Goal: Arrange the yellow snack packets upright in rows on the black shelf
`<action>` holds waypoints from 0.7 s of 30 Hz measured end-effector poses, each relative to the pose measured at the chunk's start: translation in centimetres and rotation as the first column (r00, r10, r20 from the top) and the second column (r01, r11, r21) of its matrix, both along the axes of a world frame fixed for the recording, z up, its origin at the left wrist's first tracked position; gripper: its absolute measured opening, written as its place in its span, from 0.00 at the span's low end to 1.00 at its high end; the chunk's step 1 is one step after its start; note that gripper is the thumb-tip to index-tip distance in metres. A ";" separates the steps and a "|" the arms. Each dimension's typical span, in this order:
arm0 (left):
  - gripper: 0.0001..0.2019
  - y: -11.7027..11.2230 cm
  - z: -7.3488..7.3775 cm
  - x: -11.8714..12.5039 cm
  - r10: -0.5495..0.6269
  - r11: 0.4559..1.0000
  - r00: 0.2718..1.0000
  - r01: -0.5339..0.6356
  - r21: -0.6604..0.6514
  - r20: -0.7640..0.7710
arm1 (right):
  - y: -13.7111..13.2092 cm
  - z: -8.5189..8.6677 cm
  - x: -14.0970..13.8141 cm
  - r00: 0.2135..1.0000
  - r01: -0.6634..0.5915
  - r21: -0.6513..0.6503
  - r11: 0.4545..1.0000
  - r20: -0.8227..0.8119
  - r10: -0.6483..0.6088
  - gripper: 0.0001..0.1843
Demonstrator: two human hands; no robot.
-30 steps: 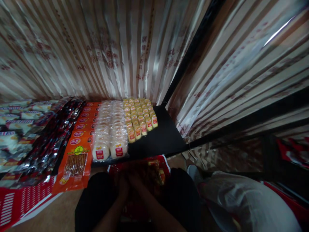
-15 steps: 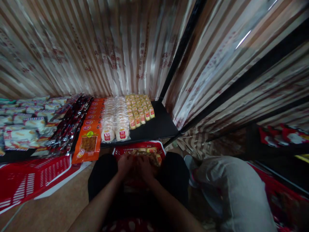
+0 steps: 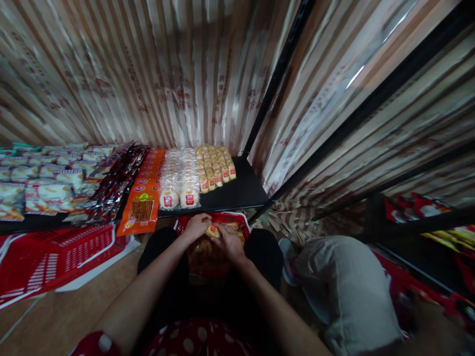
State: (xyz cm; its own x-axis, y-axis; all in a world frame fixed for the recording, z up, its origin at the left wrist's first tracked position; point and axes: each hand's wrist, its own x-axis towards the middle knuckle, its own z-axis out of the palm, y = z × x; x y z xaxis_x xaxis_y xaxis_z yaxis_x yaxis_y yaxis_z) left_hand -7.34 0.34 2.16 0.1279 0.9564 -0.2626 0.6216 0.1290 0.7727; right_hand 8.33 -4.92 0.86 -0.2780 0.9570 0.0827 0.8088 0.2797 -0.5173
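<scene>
Between my two hands, just above the red basket (image 3: 243, 217) at my knees, is a small yellow wrapped snack cake (image 3: 213, 230) with a red label. My left hand (image 3: 198, 227) closes on it from the left, and my right hand (image 3: 229, 241) grips it from the right. More wrapped cakes lie in the basket, partly hidden by my hands. Rows of matching yellow packs (image 3: 215, 165) stand on the black shelf (image 3: 243, 190) ahead. Left of them are clear packs of round white cakes (image 3: 190, 198).
An orange snack bag (image 3: 141, 210), dark shiny packets (image 3: 115, 190) and white packets (image 3: 50, 195) line the shelf. Another red basket (image 3: 55, 257) sits low at left. A person in light trousers (image 3: 343, 287) is close at my right. Black shelf bars (image 3: 278, 79) slant upward.
My hands have risen from inside the basket, bringing up the yellow snack cake between them. The view has shifted slightly. At far right, a blurred hand of the other person now shows.
</scene>
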 end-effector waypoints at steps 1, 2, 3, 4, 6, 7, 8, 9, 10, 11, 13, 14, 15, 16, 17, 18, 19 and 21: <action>0.15 0.1 0.1 0.1 0.009 1.000 1.000 -0.009 0.008 0.015 | 0.2 0.2 0.1 1.000 0.026 0.006 1.000 -0.006 -0.026 0.22; 0.16 0.1 0.2 0.3 0.022 1.000 0.999 -0.022 0.009 0.038 | 0.4 0.3 0.3 0.999 0.045 0.011 0.999 -0.013 -0.045 0.22; 0.15 0.1 0.3 0.4 0.039 0.999 0.997 -0.039 0.000 0.072 | 0.6 0.5 0.5 0.998 0.051 0.016 0.999 -0.024 -0.050 0.22; 0.15 0.1 0.5 0.6 0.059 0.998 0.991 -0.056 -0.024 0.118 | 0.8 0.6 0.8 0.998 0.047 0.022 0.999 -0.041 -0.046 0.22; 0.12 0.0 0.9 1.1 0.124 0.990 0.962 -0.103 -0.097 0.244 | 1.2 0.7 1.3 0.995 0.051 0.044 0.998 -0.093 -0.046 0.23; 0.11 -0.1 1.1 1.4 0.170 0.982 0.933 -0.132 -0.138 0.317 | 1.5 0.7 1.5 0.988 0.083 0.059 0.995 -0.132 -0.075 0.24; 0.10 -0.2 1.4 1.7 0.220 0.971 0.896 -0.163 -0.175 0.385 | 1.8 0.7 1.7 0.975 0.144 0.072 0.987 -0.182 -0.129 0.25; 0.09 -0.2 1.6 2.1 0.270 0.959 0.851 -0.196 -0.205 0.450 | 2.1 0.5 1.9 0.947 0.227 0.072 0.971 -0.248 -0.203 0.26; 0.09 -0.3 1.9 2.6 0.315 0.947 0.802 -0.227 -0.229 0.508 | 2.4 0.4 2.0 0.901 0.314 0.050 0.948 -0.332 -0.281 0.26; 0.09 -0.3 2.1 3.0 0.354 0.934 0.754 -0.255 -0.250 0.553 | 2.7 0.2 2.1 0.833 0.388 0.001 0.922 -0.429 -0.350 0.27; 0.09 -0.3 2.3 4.0 0.391 0.920 0.679 -0.284 -0.269 0.622 | 3.3 -0.2 2.1 0.663 0.421 -0.160 0.893 -0.617 -0.423 0.25; 0.09 -0.3 2.2 4.5 0.390 0.921 0.650 -0.287 -0.265 0.652 | 3.5 -0.3 2.0 0.586 0.378 -0.240 0.894 -0.685 -0.432 0.23; 0.10 -0.2 2.1 5.0 0.373 0.927 0.626 -0.279 -0.251 0.685 | 3.7 -0.3 2.0 0.528 0.320 -0.299 0.899 -0.732 -0.431 0.21; 0.10 -0.2 2.0 5.5 0.351 0.935 0.608 -0.266 -0.233 0.713 | 3.9 -0.3 1.9 0.490 0.270 -0.333 0.904 -0.761 -0.426 0.19; 0.11 0.0 1.8 6.0 0.332 0.941 0.598 -0.262 -0.214 0.730 | 4.1 -0.3 1.9 0.467 0.243 -0.348 0.906 -0.776 -0.423 0.18; 0.11 0.1 1.5 6.4 0.316 0.946 0.599 -0.259 -0.195 0.736 | 4.2 -0.2 1.9 0.453 0.236 -0.351 0.906 -0.785 -0.422 0.18; 0.11 0.3 1.3 6.8 0.307 0.948 0.607 -0.265 -0.178 0.733 | 4.4 -0.1 2.0 0.437 0.249 -0.349 0.903 -0.792 -0.427 0.18; 0.11 0.9 0.8 7.5 0.283 0.953 0.638 -0.270 -0.136 0.717 | 4.7 0.1 2.2 0.407 0.269 -0.344 0.900 -0.806 -0.430 0.18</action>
